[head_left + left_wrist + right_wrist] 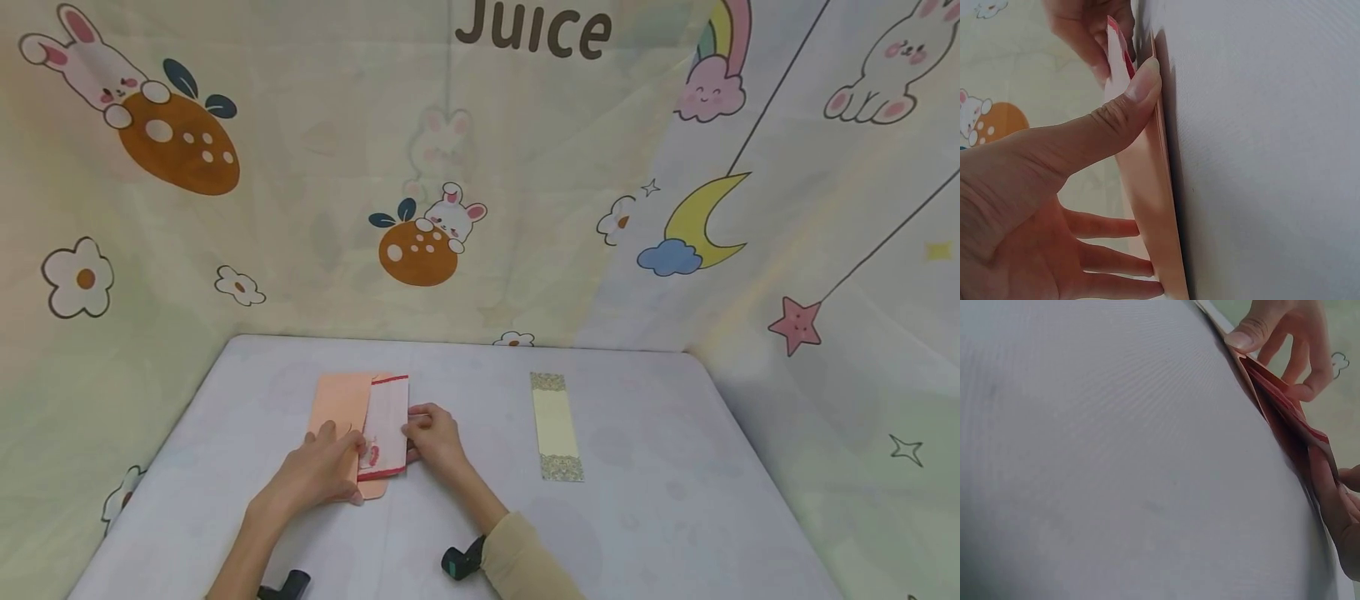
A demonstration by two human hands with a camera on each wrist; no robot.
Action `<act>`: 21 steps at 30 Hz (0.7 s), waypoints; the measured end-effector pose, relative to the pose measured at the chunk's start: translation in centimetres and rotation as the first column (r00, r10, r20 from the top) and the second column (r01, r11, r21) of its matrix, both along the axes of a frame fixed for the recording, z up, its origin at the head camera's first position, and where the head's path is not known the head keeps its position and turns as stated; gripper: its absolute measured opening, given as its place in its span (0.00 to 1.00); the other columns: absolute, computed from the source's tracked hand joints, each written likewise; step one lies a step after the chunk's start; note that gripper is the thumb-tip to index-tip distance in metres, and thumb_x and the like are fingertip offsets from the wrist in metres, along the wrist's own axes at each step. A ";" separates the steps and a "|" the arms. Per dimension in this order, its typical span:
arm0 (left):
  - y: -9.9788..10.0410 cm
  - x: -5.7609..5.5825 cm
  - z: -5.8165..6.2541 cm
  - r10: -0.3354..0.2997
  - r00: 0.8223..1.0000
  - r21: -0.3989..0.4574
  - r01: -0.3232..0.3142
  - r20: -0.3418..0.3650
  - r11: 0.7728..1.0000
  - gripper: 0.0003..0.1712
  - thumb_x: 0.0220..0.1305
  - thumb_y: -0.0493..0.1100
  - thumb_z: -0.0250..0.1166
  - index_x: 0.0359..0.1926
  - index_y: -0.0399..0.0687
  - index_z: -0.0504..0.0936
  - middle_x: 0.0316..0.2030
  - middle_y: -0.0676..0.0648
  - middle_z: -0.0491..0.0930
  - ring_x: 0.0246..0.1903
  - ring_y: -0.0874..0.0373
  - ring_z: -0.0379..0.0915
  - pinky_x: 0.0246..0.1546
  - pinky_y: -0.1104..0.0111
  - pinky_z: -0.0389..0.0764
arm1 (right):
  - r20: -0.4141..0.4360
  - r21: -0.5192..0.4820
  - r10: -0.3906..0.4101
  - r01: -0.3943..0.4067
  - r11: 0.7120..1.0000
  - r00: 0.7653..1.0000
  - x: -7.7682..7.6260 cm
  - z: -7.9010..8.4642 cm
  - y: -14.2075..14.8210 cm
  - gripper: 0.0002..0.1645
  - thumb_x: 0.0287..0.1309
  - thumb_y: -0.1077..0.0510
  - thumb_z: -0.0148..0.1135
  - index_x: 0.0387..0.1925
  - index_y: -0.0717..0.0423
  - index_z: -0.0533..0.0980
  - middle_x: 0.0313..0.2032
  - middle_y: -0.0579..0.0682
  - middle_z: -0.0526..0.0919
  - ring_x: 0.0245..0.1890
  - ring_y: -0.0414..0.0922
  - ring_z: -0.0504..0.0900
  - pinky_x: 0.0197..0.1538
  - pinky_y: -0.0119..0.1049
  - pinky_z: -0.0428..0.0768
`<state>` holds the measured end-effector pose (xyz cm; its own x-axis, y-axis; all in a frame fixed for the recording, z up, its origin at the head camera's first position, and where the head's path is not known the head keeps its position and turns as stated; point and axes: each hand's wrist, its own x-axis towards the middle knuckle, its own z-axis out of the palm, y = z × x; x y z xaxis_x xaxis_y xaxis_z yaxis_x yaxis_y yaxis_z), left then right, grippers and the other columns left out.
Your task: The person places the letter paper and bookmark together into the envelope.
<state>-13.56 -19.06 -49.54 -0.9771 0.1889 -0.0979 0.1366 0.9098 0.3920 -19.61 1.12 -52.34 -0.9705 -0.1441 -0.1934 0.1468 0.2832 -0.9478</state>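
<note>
right hand [435, 437]: grip clamped on the right edge of the red-edged white card [390, 421]. card lies left of this grip, its left part tucked into the mouth of the peach envelope [339, 400]. left hand [318, 467]: grip apart, fingers spread over the envelope, thumb at its near edge. envelope rests on the tabletop [675, 467].

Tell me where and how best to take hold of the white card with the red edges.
Pinch the white card by its right edge, coming in from the right, probably thumb on one face and fingers on the other. That edge sticks out of the peach envelope, raised off the table, while the left side is tucked inside beside the left hand.
</note>
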 end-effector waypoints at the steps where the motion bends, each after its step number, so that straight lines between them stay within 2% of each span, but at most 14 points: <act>1: 0.0 0.0 0.0 -0.002 1.000 0.000 0.002 -0.004 1.000 0.36 0.32 0.53 0.88 0.44 0.61 0.78 0.41 0.43 0.69 0.37 0.47 0.66 0.29 0.60 0.70 | -0.007 0.012 -0.002 0.002 1.000 1.000 0.0 0.0 -0.1 0.18 0.66 0.59 0.67 0.55 0.58 0.77 0.32 0.47 0.85 0.25 0.42 0.82 0.29 0.33 0.83; 14: -0.1 0.0 -0.1 -0.009 1.000 -0.011 0.009 -0.008 1.000 0.37 0.32 0.54 0.88 0.45 0.60 0.78 0.41 0.43 0.69 0.36 0.46 0.66 0.29 0.58 0.72 | -0.095 0.049 0.002 0.003 0.999 0.996 0.4 -0.2 -0.8 0.20 0.64 0.64 0.67 0.57 0.60 0.78 0.33 0.48 0.85 0.24 0.39 0.81 0.25 0.33 0.82; 21: -0.1 -0.1 -0.2 -0.009 1.000 -0.023 0.009 -0.013 1.000 0.42 0.30 0.54 0.88 0.50 0.56 0.79 0.42 0.41 0.70 0.36 0.46 0.67 0.29 0.57 0.73 | -0.106 0.067 0.035 -0.028 0.997 0.994 0.5 -0.4 -0.9 0.24 0.63 0.65 0.66 0.61 0.61 0.77 0.35 0.48 0.87 0.27 0.38 0.84 0.31 0.32 0.84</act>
<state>-13.66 -19.19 -49.75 -0.9766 0.1957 -0.0894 0.1500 0.9171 0.3694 -19.15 0.24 -52.73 -0.9813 -0.1651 -0.0985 0.0355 0.3479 -0.9368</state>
